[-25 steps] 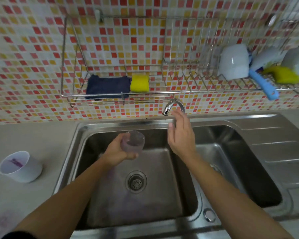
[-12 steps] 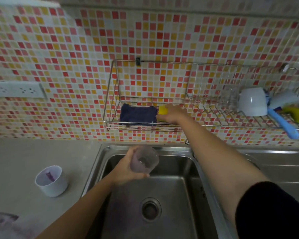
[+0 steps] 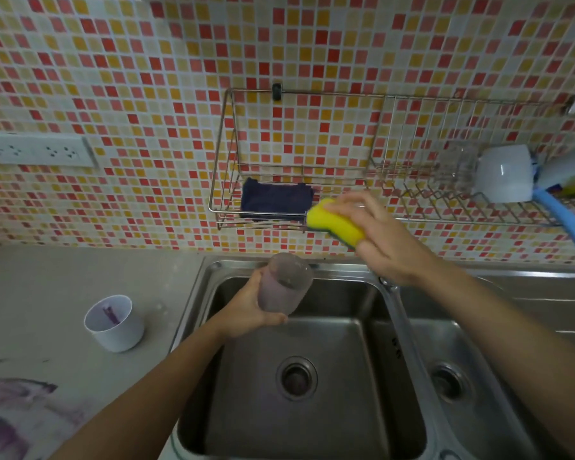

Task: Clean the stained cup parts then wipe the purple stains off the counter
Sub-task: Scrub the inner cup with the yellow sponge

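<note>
Cup-cleaning | we are gripping stained translucent plastic cup (image 3: pixel 284 283) in left fingers (image 3: pixel 274 318), yellow foam sponge (image 3: pixel 334 224) in right fingers (image 3: pixel 359 207) | next, likely: scrubbing inside

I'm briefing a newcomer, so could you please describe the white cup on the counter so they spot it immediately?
Start at the steel sink; the grey counter lies to its left. The white cup stands upright there. Unlike the cloudy cup the left hand holds over the sink and the white mug on the wall rack, it shows purple smears inside.
</note>
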